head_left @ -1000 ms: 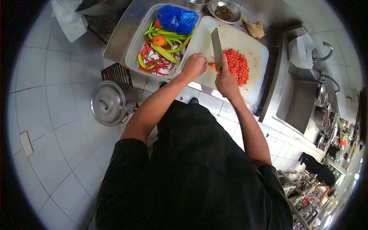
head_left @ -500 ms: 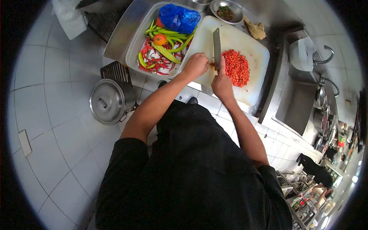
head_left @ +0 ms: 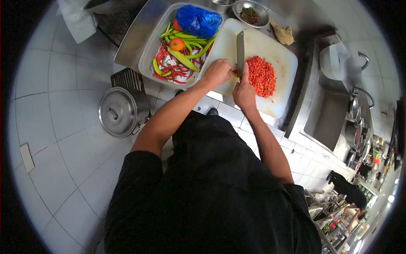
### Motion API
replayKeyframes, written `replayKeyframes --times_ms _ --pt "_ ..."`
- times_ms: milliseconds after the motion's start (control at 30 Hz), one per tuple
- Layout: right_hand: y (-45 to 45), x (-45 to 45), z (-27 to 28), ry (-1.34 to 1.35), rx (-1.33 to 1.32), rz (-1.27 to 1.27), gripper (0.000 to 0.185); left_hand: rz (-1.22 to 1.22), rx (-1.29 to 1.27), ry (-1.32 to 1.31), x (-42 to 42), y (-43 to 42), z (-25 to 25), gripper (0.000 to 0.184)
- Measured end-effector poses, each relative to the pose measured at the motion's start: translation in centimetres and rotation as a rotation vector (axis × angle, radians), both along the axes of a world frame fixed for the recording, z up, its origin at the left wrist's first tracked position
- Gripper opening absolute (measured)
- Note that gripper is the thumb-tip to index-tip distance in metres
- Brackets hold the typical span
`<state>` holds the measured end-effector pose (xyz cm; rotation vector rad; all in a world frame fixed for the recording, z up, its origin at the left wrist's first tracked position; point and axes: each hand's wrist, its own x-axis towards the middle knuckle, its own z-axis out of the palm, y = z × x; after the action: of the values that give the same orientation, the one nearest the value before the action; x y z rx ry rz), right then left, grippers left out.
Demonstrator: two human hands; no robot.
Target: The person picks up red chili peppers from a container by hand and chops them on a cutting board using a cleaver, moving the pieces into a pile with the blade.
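Note:
My right hand (head_left: 244, 93) is wrapped round the handle of a kitchen knife (head_left: 240, 48), its index finger stretched along the blade. The blade stands on a white cutting board (head_left: 226, 40), pointing away from me. Just left of it, my left hand (head_left: 218, 72) is closed with fingers curled; a bit of red chili (head_left: 235, 73) shows between its fingertips and the blade. To the knife's right lies a heap of finely chopped red chili (head_left: 261, 77).
Left of the board, a clear plastic tub (head_left: 146, 57) holds red chilies, green peppers (head_left: 184, 60), a tomato (head_left: 176, 44) and a blue plastic bag (head_left: 198, 21). Behind sits a metal bowl (head_left: 264, 15) of chopped greens beside a cloth (head_left: 282, 34). A sink (head_left: 323, 114) adjoins on the right; a lidded pot (head_left: 118, 112) stands left.
Both hands and the knife stay almost in the same place over the board. The whole view has shifted very slightly.

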<state>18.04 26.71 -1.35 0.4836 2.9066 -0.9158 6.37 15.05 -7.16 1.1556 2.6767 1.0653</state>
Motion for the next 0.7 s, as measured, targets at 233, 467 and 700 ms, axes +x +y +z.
replayKeyframes --times_ms 233,467,700 --pt "2.0 -0.1 2.8 -0.035 -0.026 0.034 0.088 -0.012 0.048 -0.029 0.8 0.2 0.8 0.011" --pt "1.3 0.0 -1.6 0.094 -0.045 -0.016 0.088 -0.028 0.030 0.000 0.6 0.2 0.3 0.010" --pt "1.2 0.1 1.5 0.000 -0.084 -0.008 0.084 -0.004 0.054 -0.041 0.7 0.6 0.4 0.010"
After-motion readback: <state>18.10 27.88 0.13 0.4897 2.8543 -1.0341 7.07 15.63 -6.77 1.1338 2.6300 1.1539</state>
